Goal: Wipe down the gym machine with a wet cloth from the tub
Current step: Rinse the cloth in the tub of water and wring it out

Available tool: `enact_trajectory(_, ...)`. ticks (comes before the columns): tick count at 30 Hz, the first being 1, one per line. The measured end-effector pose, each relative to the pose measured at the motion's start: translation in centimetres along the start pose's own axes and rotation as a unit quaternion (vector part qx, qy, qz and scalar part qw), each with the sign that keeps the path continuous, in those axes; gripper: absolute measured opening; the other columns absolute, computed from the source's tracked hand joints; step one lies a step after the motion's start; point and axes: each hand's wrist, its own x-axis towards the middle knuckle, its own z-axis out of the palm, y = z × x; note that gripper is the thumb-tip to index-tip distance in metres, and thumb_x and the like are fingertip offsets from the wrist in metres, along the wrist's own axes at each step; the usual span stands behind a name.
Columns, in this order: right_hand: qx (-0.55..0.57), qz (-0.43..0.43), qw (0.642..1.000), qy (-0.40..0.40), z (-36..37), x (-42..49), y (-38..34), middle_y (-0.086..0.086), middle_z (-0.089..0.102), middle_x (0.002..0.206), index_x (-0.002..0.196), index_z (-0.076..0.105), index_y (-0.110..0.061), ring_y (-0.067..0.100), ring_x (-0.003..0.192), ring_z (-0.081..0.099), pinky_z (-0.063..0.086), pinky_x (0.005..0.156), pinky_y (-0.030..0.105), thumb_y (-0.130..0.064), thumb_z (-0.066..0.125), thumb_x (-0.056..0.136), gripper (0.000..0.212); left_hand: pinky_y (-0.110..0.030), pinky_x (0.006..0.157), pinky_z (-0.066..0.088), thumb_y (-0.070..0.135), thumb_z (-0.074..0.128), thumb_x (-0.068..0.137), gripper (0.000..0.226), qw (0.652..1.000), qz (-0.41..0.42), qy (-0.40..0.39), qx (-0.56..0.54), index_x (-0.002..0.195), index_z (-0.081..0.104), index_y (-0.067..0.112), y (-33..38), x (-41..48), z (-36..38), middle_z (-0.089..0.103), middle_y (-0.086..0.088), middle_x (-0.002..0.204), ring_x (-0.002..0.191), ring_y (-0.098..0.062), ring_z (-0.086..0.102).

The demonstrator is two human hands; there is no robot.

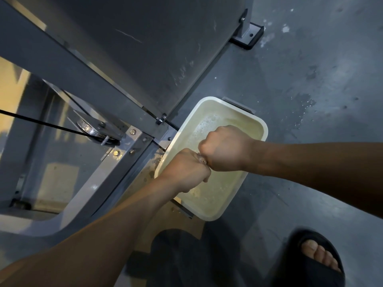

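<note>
Over the white tub (232, 112) of sudsy water, on the floor (310, 69) against the grey gym machine (124, 48), left hand (186, 172) and right hand (226, 150) clench fist-to-fist round a pale, mostly hidden cloth (202, 160).

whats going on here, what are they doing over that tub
A person stands over a white tub of cloudy, sudsy water on the floor beside the grey gym machine. The left hand and right hand are fisted together above the water, their grip closed on a small cloth that is mostly hidden, apparently wringing it out. Neither hand is touching the machine.
</note>
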Motion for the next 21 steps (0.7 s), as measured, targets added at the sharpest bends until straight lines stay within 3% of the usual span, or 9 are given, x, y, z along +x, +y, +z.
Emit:
enact_trajectory(2, 0.03, 0.019, 0.999, -0.016, -0.3, 0.4, 0.3, -0.002, 0.045, 0.063, 0.065, 0.043, -0.019, 0.018, 0.053, 0.042, 0.029, 0.05, 0.024, -0.017, 0.052, 0.09, 0.027, -0.028, 0.046, 0.025, 0.009, 0.057, 0.091, 0.043, 0.99, 0.079, 0.084, 0.079, 0.056, 0.032, 0.012, -0.7, 0.2, 0.1, 0.032, 0.004, 0.047, 0.044, -0.018, 0.031)
enact_trajectory(3, 0.07, 0.028, 0.997, -0.028, -0.4, 0.5, 0.6, -0.002, 0.046, 0.062, 0.062, 0.043, -0.02, 0.02, 0.055, 0.046, 0.031, 0.049, 0.025, -0.017, 0.052, 0.091, 0.03, -0.027, 0.047, 0.027, 0.015, 0.056, 0.094, 0.043, 0.969, 0.133, 0.136, 0.16, 0.057, 0.033, 0.014, -1.1, 0.4, 0.1, 0.036, 0.003, 0.05, 0.045, -0.019, 0.036)
enact_trajectory(6, 0.24, 0.053, 0.966, -0.081, -0.4, 0.5, 1.3, -0.002, 0.045, 0.059, 0.062, 0.045, -0.017, 0.021, 0.058, 0.046, 0.033, 0.051, 0.027, -0.016, 0.056, 0.088, 0.029, -0.026, 0.045, 0.033, 0.025, 0.059, 0.095, 0.032, 0.849, 0.273, 0.261, 0.37, 0.07, 0.04, 0.017, -2.5, 1.2, -0.7, 0.045, 0.0, 0.057, 0.046, -0.027, 0.048)
enact_trajectory(9, 0.353, 0.089, 0.924, -0.117, -0.8, 0.1, 1.5, 0.0, 0.042, 0.062, 0.07, 0.044, -0.014, 0.02, 0.058, 0.042, 0.035, 0.053, 0.029, -0.016, 0.06, 0.085, 0.023, -0.023, 0.041, 0.027, 0.027, 0.058, 0.091, 0.017, 0.782, 0.311, 0.335, 0.425, 0.093, 0.053, 0.011, -2.7, 1.1, -1.3, 0.053, -0.001, 0.068, 0.042, -0.022, 0.044)
enact_trajectory(12, 0.436, 0.119, 0.883, -0.127, -1.2, 0.1, 1.8, 0.002, 0.039, 0.062, 0.07, 0.041, -0.015, 0.021, 0.058, 0.04, 0.037, 0.05, 0.027, -0.015, 0.058, 0.087, 0.024, -0.024, 0.037, 0.031, 0.029, 0.048, 0.097, 0.027, 0.757, 0.32, 0.366, 0.437, 0.117, 0.053, 0.012, -2.6, 0.7, -1.0, 0.055, -0.003, 0.087, 0.045, -0.019, 0.045)
enact_trajectory(16, 0.473, 0.123, 0.863, -0.13, -1.3, 0.1, 1.8, 0.002, 0.031, 0.064, 0.072, 0.041, -0.015, 0.023, 0.061, 0.031, 0.034, 0.048, 0.027, -0.015, 0.054, 0.09, 0.022, -0.026, 0.037, 0.037, 0.022, 0.049, 0.098, 0.026, 0.745, 0.35, 0.361, 0.439, 0.124, 0.048, 0.017, -2.5, 0.8, -1.2, 0.049, -0.005, 0.093, 0.051, -0.017, 0.036)
enact_trajectory(18, 0.46, 0.124, 0.87, -0.128, -1.3, 0.2, 1.7, 0.003, 0.033, 0.063, 0.071, 0.041, -0.014, 0.022, 0.058, 0.032, 0.035, 0.049, 0.028, -0.017, 0.054, 0.09, 0.024, -0.028, 0.037, 0.039, 0.017, 0.052, 0.095, 0.026, 0.758, 0.357, 0.351, 0.418, 0.12, 0.054, 0.016, -2.2, 0.7, -1.4, 0.048, -0.005, 0.09, 0.05, -0.018, 0.033)
enact_trajectory(21, 0.405, 0.112, 0.9, -0.116, -1.3, 0.2, 1.8, 0.003, 0.039, 0.062, 0.065, 0.04, -0.015, 0.022, 0.058, 0.037, 0.034, 0.054, 0.03, -0.019, 0.057, 0.089, 0.03, -0.028, 0.035, 0.036, 0.017, 0.063, 0.085, 0.012, 0.768, 0.345, 0.343, 0.417, 0.094, 0.059, 0.01, -1.8, 0.7, -1.2, 0.048, -0.006, 0.08, 0.043, -0.023, 0.033)
